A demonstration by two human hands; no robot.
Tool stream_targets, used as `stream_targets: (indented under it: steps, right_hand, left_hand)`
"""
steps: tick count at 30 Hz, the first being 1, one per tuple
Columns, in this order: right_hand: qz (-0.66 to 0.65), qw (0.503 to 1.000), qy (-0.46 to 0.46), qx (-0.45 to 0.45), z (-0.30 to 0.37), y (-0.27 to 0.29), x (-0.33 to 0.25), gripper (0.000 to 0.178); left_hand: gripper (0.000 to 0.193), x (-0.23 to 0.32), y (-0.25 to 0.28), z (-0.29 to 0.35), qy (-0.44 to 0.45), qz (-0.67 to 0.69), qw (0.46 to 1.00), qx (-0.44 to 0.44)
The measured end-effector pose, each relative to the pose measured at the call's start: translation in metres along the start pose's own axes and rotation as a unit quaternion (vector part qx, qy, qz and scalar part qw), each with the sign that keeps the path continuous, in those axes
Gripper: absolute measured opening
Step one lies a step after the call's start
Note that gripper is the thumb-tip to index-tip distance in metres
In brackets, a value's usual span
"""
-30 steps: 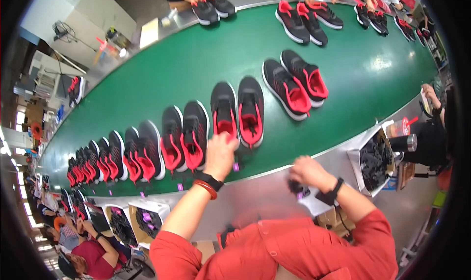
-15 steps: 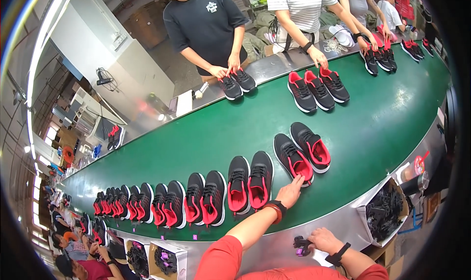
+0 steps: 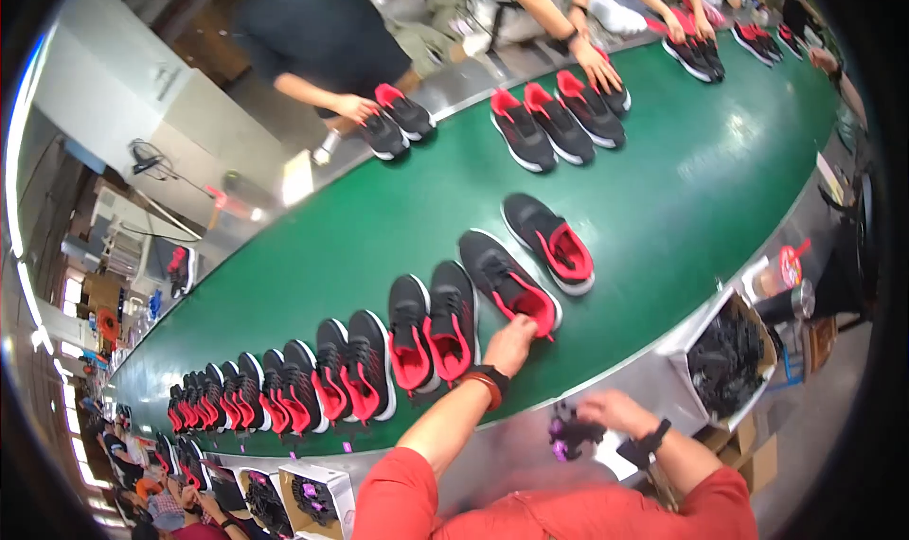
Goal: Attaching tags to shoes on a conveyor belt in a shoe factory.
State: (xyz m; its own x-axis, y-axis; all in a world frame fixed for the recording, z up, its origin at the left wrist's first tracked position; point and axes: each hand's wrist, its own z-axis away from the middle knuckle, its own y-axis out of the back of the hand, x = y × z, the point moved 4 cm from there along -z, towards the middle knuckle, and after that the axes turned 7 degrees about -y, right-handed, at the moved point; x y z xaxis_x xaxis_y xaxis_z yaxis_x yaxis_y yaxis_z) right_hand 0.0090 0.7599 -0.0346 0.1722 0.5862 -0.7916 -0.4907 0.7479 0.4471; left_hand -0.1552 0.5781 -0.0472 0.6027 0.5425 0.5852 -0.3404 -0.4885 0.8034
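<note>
My left hand [image 3: 509,346] is closed at the heel of a black sneaker [image 3: 508,280] with red lining and a white sole. Another sneaker [image 3: 549,244] of the same kind lies beside it, farther right. Over the metal edge nearest me, my right hand [image 3: 615,413] is closed on a bundle of small black pieces [image 3: 574,433] with purple labels; motion blurs it, so the kind of piece is unclear. Left of my left hand stands a sneaker pair [image 3: 453,318], heels toward me, at the end of a long row.
Sneakers rest on a green conveyor belt [image 3: 663,218]. A box of black pieces [image 3: 724,360] sits at right, near a drink cup [image 3: 784,267]. Two smaller boxes [image 3: 312,502] are at lower left. Across the belt, co-workers' hands [image 3: 597,69] touch other sneakers [image 3: 587,114].
The view has shifted, and the sneakers appear farther left and higher. My left hand has closed on the heel it was touching. Across the belt, a fourth sneaker shows in the middle group.
</note>
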Motion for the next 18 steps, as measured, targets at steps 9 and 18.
stream_targets:
  steps: [9,18]
  right_hand:
    - [-0.335,0.924,-0.150,0.111,-0.042,0.009,-0.017,0.043]
    - [-0.364,0.913,-0.139,0.123,-0.049,-0.007,-0.019,0.043]
  left_hand:
    - [0.009,0.011,0.003,0.016,0.027,0.002,1.000,0.009]
    - [0.009,0.011,0.006,0.017,0.034,-0.011,0.999,0.011]
